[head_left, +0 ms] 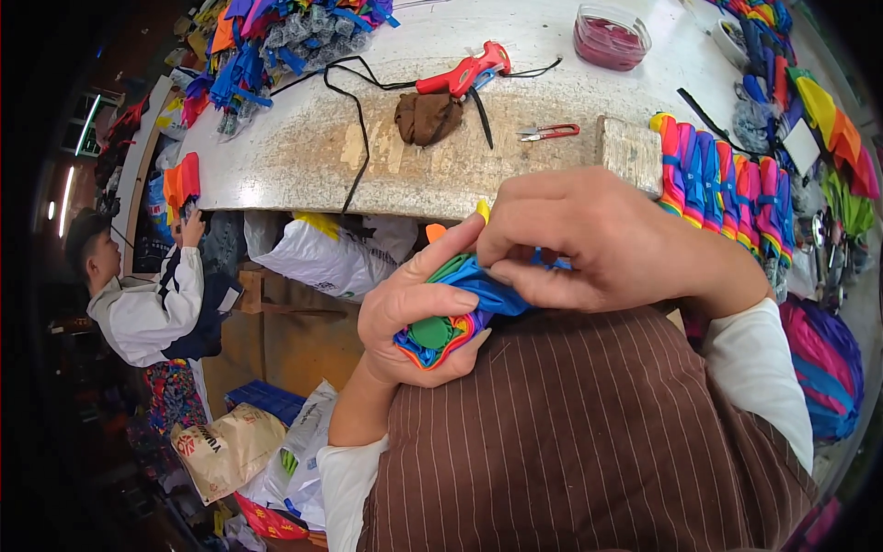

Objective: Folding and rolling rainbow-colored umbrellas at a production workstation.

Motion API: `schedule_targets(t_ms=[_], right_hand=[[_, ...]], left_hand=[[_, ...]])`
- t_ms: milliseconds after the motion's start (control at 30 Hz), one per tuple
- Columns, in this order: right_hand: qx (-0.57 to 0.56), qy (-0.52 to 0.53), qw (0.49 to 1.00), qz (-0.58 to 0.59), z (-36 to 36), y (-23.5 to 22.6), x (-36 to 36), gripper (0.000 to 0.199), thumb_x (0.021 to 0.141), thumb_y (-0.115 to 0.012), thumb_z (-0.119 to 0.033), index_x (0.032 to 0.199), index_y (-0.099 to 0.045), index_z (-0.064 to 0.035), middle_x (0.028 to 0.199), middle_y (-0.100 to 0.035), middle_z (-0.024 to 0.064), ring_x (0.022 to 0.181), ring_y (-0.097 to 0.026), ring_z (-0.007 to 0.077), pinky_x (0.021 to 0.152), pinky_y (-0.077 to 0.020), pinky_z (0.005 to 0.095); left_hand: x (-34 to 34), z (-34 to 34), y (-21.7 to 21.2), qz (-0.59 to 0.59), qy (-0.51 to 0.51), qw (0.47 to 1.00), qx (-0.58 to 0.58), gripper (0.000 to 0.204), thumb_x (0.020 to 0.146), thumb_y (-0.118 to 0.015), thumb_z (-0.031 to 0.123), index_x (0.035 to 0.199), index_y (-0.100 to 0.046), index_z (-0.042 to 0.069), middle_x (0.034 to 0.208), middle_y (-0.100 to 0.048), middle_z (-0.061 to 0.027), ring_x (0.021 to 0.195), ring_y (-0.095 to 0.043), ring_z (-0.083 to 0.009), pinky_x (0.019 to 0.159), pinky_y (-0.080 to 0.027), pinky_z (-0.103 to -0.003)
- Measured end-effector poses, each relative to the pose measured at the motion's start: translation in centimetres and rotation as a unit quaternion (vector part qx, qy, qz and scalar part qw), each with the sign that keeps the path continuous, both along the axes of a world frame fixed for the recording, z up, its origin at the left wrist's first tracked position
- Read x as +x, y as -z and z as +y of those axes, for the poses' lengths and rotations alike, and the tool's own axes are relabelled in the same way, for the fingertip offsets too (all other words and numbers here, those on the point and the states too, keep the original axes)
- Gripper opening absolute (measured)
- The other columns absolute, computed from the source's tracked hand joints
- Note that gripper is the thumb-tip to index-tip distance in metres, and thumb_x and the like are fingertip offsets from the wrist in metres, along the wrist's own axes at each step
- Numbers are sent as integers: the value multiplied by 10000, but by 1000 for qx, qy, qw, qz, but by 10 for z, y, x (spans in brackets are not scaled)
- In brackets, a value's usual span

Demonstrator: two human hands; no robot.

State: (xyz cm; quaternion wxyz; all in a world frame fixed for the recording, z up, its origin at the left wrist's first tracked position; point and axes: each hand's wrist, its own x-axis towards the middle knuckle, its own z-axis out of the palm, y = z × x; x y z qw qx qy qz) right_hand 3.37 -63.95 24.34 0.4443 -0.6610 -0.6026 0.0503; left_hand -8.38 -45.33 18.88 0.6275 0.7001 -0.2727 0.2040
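My left hand (395, 327) is wrapped round a folded rainbow umbrella (430, 331), held close to my brown striped apron. Its round green end points toward me, with folds of coloured cloth about it. The fingers of my right hand (589, 239) are pinched at the umbrella's blue cloth (497, 293), near a narrow blue strap (550, 261). Those fingertips are partly hidden, so the exact hold does not show. A yellow tip (483, 210) of cloth sticks up past my left forefinger.
On the white worktable (276, 166) are a red glue gun (464, 71) with a black cord, a brown lump (429, 119), red-handled thread snips (549, 132), a worn block (629, 155) and a clear tub (611, 39). Rainbow umbrellas (717, 179) line the right. A co-worker (147, 304) stands left.
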Motion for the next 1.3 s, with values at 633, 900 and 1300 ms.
schedule_targets(t_ms=[633,900,1300], right_hand=[[-159,-111,960,199,-6,-2,8,142,849,-637,-96,969,-640,-21,768,-644,87,654,-633,169,582,-497,286],[-210,-134,913,323,-2,-3,15,122,884,-578,-55,981,-636,-10,742,-650,58,615,-623,103,552,-494,237],[-79,-74,994,20,-2,-27,8,129,815,-659,-77,935,-658,-29,742,-668,69,610,-630,118,544,-487,242]], left_hand=[[2,-7,6,-7,49,998,-48,385,676,-751,5,1012,-574,68,1375,-302,-381,1192,-475,-469,941,-431,-449],[4,-3,10,-25,42,998,-36,398,661,-758,7,1008,-574,71,1361,-319,-388,1182,-489,-463,948,-423,-449],[-2,2,3,22,8,1000,-10,384,662,-742,13,1004,-579,78,1360,-322,-388,1186,-488,-455,943,-427,-434]])
